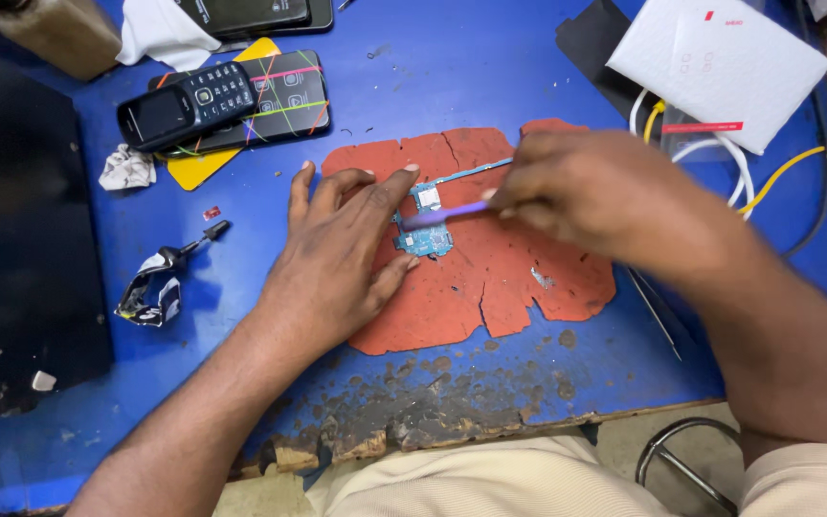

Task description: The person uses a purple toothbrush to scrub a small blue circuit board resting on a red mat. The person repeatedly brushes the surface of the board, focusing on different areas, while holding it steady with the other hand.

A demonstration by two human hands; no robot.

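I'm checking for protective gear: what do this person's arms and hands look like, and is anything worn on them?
Both hands, left and right, are bare: no gloves, rings, watch or wrist strap visible. Both forearms are uncovered; no sleeves show in the head view.

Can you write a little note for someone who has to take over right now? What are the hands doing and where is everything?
Left hand: flat on the cracked red mat, fingers pinning the small blue circuit board.
Right hand: grips a thin purple tool, its tip over the board; blurred from motion.
Nearby: a keypad phone lies on a smartphone wrapped in coloured bands; crumpled foil lies to the left.
Done: board is bare, out of any casing.
Left: cannot tell how far the work on the board is.
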